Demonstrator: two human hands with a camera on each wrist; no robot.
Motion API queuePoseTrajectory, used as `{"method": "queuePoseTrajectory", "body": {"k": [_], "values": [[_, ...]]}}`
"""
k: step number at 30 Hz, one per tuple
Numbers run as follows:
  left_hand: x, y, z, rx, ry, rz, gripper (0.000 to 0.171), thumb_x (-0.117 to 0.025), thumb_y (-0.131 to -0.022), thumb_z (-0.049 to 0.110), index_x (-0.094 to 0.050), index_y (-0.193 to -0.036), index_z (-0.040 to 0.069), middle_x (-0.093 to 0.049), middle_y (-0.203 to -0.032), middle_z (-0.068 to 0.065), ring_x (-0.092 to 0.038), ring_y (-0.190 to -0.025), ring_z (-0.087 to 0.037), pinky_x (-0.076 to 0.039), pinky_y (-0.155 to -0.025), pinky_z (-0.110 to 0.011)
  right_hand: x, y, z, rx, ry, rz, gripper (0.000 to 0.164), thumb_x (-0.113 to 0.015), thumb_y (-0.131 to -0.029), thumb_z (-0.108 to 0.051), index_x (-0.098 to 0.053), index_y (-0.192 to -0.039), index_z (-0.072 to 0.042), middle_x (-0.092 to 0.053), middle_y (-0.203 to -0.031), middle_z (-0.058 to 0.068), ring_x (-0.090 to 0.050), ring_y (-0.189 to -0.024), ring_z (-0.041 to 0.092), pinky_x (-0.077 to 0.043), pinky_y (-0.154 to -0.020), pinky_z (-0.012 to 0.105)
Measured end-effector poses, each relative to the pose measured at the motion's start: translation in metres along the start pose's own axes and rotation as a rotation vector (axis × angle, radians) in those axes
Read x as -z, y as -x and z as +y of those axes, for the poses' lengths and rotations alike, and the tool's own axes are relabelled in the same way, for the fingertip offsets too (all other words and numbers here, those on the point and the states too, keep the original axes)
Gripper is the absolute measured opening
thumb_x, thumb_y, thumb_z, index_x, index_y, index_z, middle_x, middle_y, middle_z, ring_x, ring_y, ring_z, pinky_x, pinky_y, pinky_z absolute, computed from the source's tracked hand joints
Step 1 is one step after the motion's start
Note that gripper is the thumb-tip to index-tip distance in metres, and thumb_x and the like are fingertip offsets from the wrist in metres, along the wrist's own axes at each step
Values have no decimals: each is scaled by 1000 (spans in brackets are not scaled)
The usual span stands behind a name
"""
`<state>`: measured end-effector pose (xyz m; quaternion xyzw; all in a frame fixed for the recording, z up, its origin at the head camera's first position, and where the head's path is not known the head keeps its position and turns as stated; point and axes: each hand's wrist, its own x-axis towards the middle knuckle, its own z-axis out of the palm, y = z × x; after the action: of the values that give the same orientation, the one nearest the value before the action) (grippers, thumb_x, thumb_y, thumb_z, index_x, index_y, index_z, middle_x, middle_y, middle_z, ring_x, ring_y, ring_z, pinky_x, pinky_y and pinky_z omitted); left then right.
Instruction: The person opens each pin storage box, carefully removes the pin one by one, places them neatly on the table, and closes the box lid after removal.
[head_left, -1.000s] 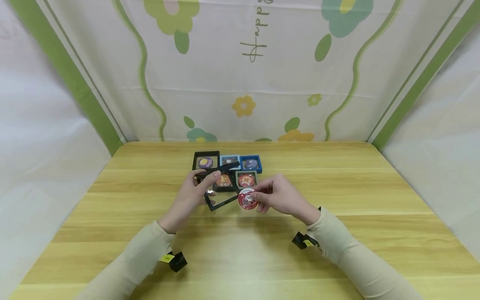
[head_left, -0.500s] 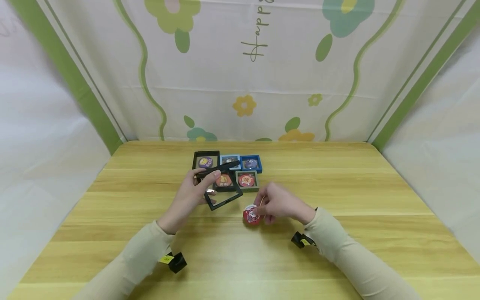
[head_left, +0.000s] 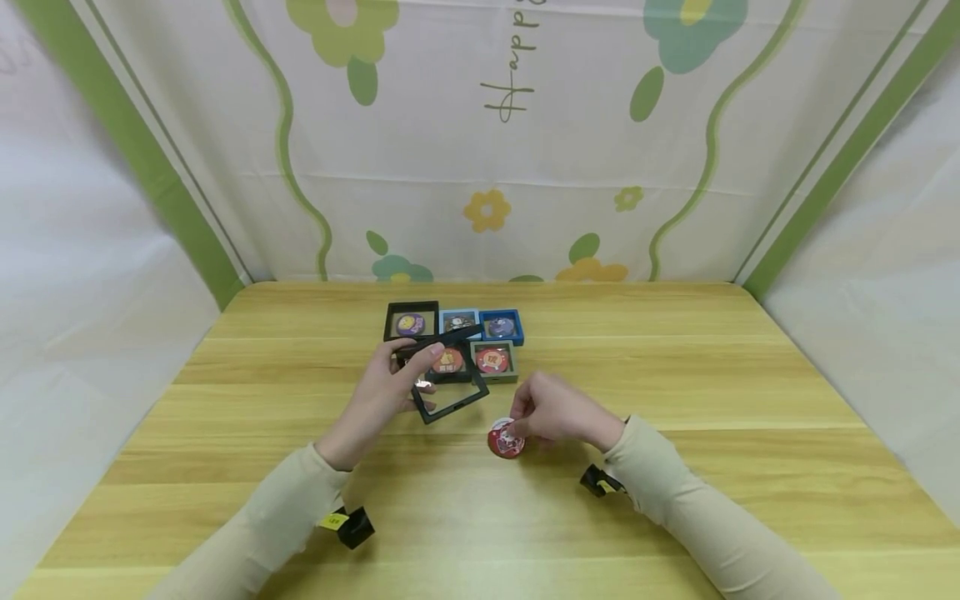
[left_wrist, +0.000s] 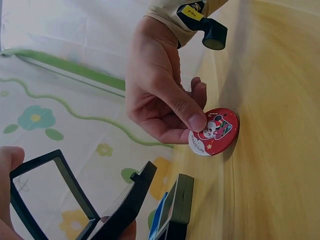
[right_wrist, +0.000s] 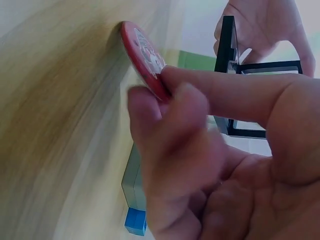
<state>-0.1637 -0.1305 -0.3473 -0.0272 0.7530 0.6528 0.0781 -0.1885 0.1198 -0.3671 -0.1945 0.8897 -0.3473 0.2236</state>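
My left hand [head_left: 378, 392] grips a black display frame [head_left: 456, 408] that is spread apart on its hinge above the table. In the left wrist view, clear film shows inside one half of this frame [left_wrist: 55, 157]. My right hand [head_left: 558, 408] pinches a round red-and-white badge [head_left: 507, 439] with a cartoon figure on it, between thumb and fingers. The badge [right_wrist: 142, 57] is tilted, its lower edge at or very near the tabletop; I cannot tell if it touches. Its printed face [left_wrist: 217, 131] shows in the left wrist view.
Behind my hands, several framed badges stand in two rows: a black frame [head_left: 388, 321], a light blue one [head_left: 460, 312], a dark blue one [head_left: 519, 327] and a grey-green one [head_left: 512, 367] among them. A flowered cloth [head_left: 420, 150] rises behind the wooden table [head_left: 675, 350].
My right hand has drawn the badge away from the black frame, down and toward me, close to the tabletop. The left hand and its frame have hardly moved.
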Motion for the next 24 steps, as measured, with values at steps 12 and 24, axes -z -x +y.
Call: {"method": "queuePoseTrajectory", "body": {"k": [12, 24], "values": [[0, 0, 0, 5, -4, -7, 91, -68, -85, 61, -29, -148, 9, -47, -131, -16, -62, -107, -38, -55, -81, -43, -5, 0, -1, -38, 121, 57, 20, -80, -83, -12, -66, -69, -9, -61, -66, 0, -52, -57, 15, -43, -52, 28], [2, -1, 0, 15, -26, -18, 92, -65, -85, 63, -27, -149, 9, -49, -133, -17, -63, -106, -36, -55, -80, -41, -11, -3, 3, -33, 202, 79, 24, -83, -81, -19, -65, -66, -13, -60, -63, -2, -52, -57, 14, -41, -52, 29]]}}
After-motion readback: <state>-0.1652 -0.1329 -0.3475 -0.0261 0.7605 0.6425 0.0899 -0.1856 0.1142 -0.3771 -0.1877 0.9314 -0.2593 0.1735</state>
